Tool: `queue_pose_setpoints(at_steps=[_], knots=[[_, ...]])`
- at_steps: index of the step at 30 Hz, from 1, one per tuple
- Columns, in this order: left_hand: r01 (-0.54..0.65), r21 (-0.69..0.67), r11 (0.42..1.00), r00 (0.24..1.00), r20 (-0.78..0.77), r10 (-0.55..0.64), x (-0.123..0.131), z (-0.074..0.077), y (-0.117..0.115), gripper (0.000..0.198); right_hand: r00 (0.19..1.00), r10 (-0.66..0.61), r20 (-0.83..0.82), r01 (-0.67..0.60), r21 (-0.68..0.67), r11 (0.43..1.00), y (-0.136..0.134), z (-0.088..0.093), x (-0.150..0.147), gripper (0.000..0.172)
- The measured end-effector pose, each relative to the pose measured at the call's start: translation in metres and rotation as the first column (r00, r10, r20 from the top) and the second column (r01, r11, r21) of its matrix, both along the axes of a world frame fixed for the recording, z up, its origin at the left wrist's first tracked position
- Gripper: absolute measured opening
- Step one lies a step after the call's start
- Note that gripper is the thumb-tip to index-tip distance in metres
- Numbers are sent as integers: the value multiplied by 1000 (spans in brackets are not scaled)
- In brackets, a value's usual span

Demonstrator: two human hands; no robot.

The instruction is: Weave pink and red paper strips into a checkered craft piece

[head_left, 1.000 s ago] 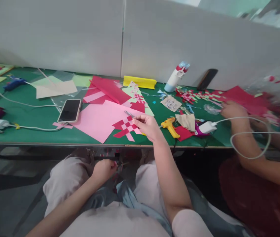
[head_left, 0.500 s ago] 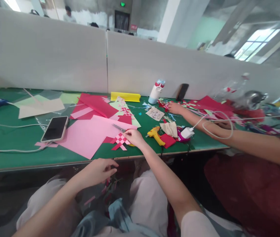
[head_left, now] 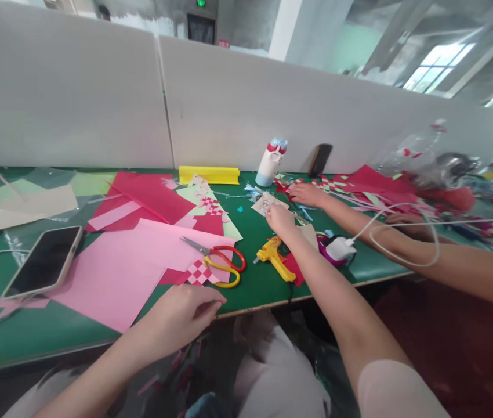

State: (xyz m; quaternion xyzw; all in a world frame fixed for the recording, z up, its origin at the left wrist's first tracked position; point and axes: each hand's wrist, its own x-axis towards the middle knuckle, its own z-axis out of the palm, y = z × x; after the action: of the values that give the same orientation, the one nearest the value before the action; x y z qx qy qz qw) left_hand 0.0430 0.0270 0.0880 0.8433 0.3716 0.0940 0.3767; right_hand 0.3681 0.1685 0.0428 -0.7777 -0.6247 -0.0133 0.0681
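Note:
My right hand reaches over the table to a beige cloth scrap that bears small shiny bits. Its fingers are drawn together at the scrap, and anything between them is too small to name. My left hand is by the table's front edge, loosely curled, with thumb and forefinger slightly apart and nothing visible in it. Just beyond it, scissors with one red and one yellow handle lie with parted blades, partly over a red-and-pink woven paper check. A yellow glue gun is between my hands.
Large pink paper, red paper and a phone lie to the left. A co-worker's hand and forearm extend from the right, near a white charger with a looping cable. A bottle stands by the partition.
My right hand has let go of the scissors, leaving them on the table, and moved right to the beige scrap. My left hand has come slightly forward to the table edge. The view has shifted.

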Motion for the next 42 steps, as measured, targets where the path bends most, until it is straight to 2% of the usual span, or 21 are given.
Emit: queue_pose_setpoints(at_steps=[5, 10, 17, 21, 23, 28, 35, 38, 40, 42], knots=[[-52, 23, 998, 999, 12, 51, 4, -5, 10, 32, 996, 16, 84, -12, -41, 999, 19, -10, 7, 31], [-80, 31, 996, 997, -7, 80, 6, -11, 15, 32, 990, 78, 121, -71, -63, 995, 16, -8, 3, 29], [-85, 28, 996, 996, -36, 86, 8, -18, 17, 31, 956, 274, 109, -264, -95, 960, -28, 3, -19, 23], [-71, 70, 995, 988, -133, 79, 6, -22, 19, 44, 925, 371, 87, -360, -117, 926, -59, 6, -32, 19], [-91, 44, 995, 986, -134, 96, 5, -24, 20, 51, 901, 422, 99, -409, -128, 904, -73, 5, -35, 18], [-188, 1, 982, 980, -74, 187, 3, -26, 20, 59, 782, 573, 244, -569, -96, 817, -97, -3, -35, 25], [-176, 3, 984, 981, -79, 176, 4, -25, 21, 55, 709, 632, 313, -669, 15, 743, -114, -2, -39, 24], [-220, -25, 975, 975, -45, 219, 5, -30, 23, 55, 680, 646, 347, -708, 81, 702, -120, -1, -44, 25], [-281, -83, 956, 959, 5, 282, 6, -35, 25, 54, 662, 658, 361, -734, 131, 666, -124, 1, -48, 25], [-337, -213, 917, 927, 98, 363, 8, -40, 28, 51, 641, 677, 362, -760, 175, 626, -127, 3, -53, 25]])
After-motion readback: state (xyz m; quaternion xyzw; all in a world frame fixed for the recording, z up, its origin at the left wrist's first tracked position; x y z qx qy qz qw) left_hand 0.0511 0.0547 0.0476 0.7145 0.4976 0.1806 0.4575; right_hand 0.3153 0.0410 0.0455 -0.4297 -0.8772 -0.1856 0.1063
